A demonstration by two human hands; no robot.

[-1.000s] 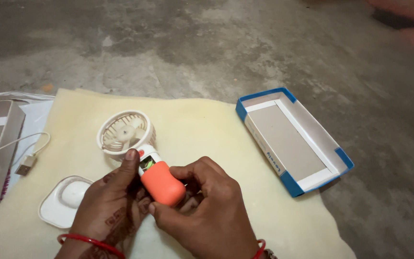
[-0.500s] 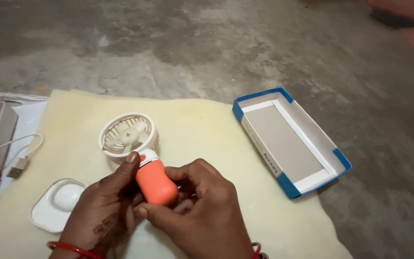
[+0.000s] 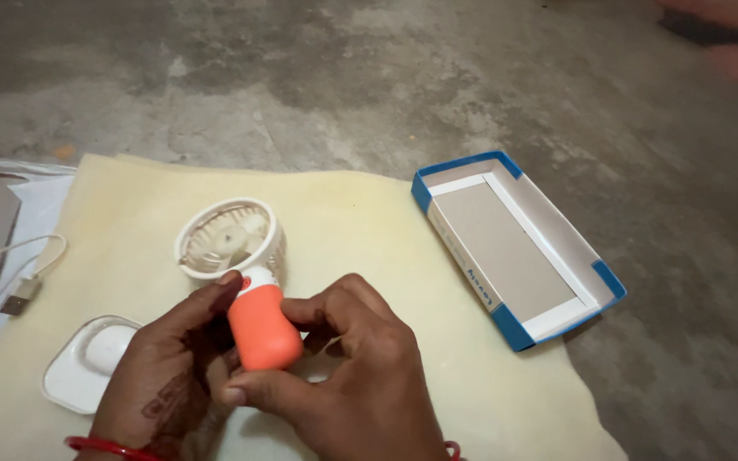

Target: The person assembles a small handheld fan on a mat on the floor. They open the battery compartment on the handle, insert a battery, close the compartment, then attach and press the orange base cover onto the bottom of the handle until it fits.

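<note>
Low in the head view, above a pale yellow mat: left hand curled along the left flank of the small handheld fan, thumb tip pressed near the white collar where the orange handle meets the round white head; right hand closed around the same handle from the right and below, thumb lying under the base, fingers bent over the front; both hands thus shut on the fan, neither spread wide; fan held with its head tipped away from the body, just above the mat or perhaps touching it, hard to tell which.

Judged from the look: light, rigid plastic; smooth, slightly glossy handle, likely a little slippery in a loose hold; grille over the blades thin and probably the fragile part; best taken by the thick orange handle, not by the cage.

Further out: a white rounded tray piece just left of the left wrist; a cable with a plug at the mat's left edge; an open blue-and-white box well apart to the right, half on the mat; bare grey concrete floor beyond; red bangle on the left wrist.
</note>
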